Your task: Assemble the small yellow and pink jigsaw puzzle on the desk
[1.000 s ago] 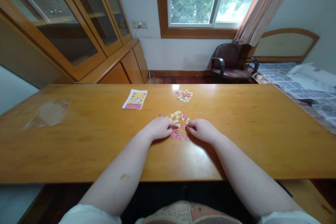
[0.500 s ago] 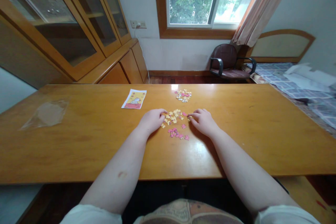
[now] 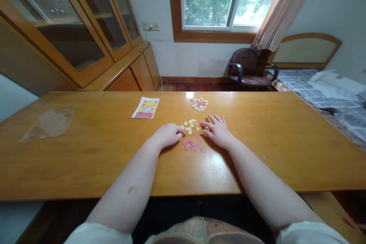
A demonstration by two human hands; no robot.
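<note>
Small jigsaw pieces lie on a long wooden table. A yellow cluster sits between my hands, a pink cluster lies just nearer to me, and a mixed heap lies farther back. My left hand rests curled on the table, its fingertips touching the left edge of the yellow pieces; whether it grips one is hidden. My right hand lies flat with fingers spread, touching the pieces at the right of the yellow cluster.
A printed picture card lies left of the pieces. A clear plastic bag lies at the table's far left. Beyond the table are glass-door cabinets, a dark armchair under the window, and a bed at right.
My hands moved from the pink pieces up to the yellow cluster. My right hand then went from curled to flat with fingers spread; my left hand slid slightly back toward me.
</note>
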